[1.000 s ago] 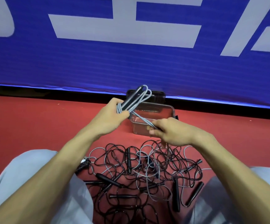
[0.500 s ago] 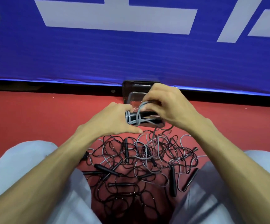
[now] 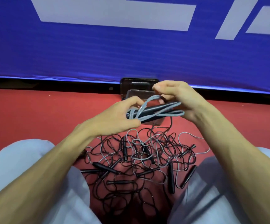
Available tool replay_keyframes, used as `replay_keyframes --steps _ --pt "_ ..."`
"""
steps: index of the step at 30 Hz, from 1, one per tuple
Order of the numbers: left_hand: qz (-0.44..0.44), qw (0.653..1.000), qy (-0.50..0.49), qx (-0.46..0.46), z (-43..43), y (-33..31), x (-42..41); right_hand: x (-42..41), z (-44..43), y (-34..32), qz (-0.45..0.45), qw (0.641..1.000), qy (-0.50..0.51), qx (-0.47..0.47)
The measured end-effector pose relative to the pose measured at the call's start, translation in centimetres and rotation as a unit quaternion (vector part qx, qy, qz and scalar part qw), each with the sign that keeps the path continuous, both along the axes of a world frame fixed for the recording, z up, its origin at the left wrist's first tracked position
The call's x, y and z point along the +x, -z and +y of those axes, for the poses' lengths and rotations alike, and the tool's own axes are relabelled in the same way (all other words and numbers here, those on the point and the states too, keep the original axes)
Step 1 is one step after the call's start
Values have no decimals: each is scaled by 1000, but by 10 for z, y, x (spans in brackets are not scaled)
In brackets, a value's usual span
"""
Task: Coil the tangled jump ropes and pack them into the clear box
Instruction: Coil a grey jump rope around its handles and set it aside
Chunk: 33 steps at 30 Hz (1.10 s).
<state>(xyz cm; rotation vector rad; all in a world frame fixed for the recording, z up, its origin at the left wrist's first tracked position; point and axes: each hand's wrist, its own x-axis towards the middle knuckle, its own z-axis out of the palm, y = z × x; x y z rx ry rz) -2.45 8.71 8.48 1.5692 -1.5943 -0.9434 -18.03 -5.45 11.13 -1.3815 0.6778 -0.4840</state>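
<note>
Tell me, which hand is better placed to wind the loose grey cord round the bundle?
Probably the right hand: it holds the grey cord loop, while the left hand grips the bundle.

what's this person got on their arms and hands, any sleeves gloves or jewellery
Nothing is worn on either. The left hand and right hand have no gloves, and no rings show. The left forearm and right forearm are bare to the frame edge: no sleeve, watch or wristband in view. Only pale blue-grey legwear shows below.
</note>
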Motion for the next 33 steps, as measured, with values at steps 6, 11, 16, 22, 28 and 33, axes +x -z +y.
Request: replay_keyframes --steps 6,11,16,22,28,33 --pt "248 965 -89 -9 -7 -8 3 9 4 8 -19 993 -8 116" --pt "281 946 -163 -9 -9 -12 3 12 9 12 97 992 -86 -3" --pt "219 953 -210 8 -12 -7 4 10 16 22 301 912 -213 -179" --pt "55 968 -247 1 -14 5 16 3 8 21 411 779 -274 -387" --pt "-153 958 -241 -37 -15 13 27 1 18 16 290 767 -312 -480" --pt "-227 964 -133 28 -9 16 20 1 14 10 186 748 -215 -599"
